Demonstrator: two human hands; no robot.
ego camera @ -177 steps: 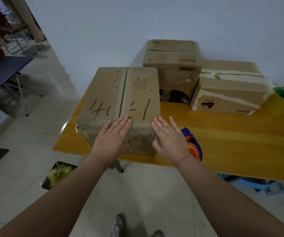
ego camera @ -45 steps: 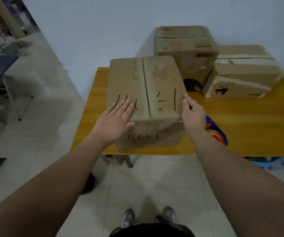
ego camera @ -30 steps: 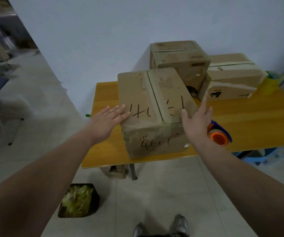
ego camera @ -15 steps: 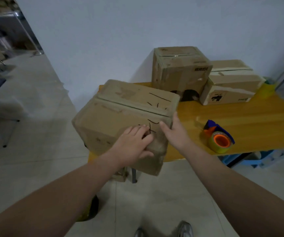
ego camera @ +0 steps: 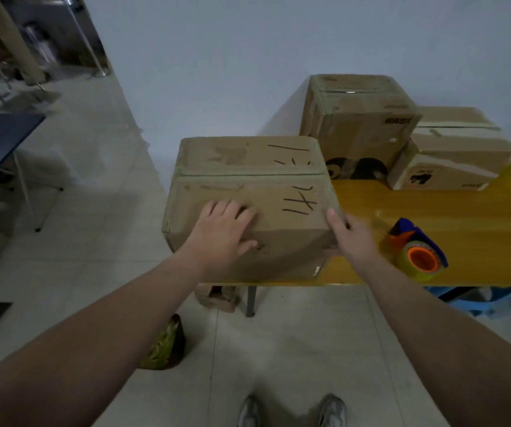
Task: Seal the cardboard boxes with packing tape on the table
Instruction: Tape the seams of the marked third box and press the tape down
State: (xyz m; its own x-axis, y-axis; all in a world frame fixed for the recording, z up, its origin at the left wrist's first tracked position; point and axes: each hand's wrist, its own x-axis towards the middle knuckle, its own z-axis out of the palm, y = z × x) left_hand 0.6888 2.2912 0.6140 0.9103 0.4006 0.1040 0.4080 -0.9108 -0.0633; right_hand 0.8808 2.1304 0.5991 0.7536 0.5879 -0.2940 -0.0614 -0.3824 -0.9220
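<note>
Three cardboard boxes sit on the yellow wooden table. The near box stands at the table's left end, at about 11 o'clock from the person's shoes, its top seam running left to right with black marker strokes toward its right side. The left hand lies flat on the top near the front edge, fingers spread loosely and thumb over the front face. The right hand presses open-palmed against the box's right front corner, gripping nothing else. A tape dispenser, blue with an orange core, lies on the table at 3 o'clock from the right hand, apart from it. At 1 o'clock from the near box, a tall box and a low box stand touching against the wall.
</note>
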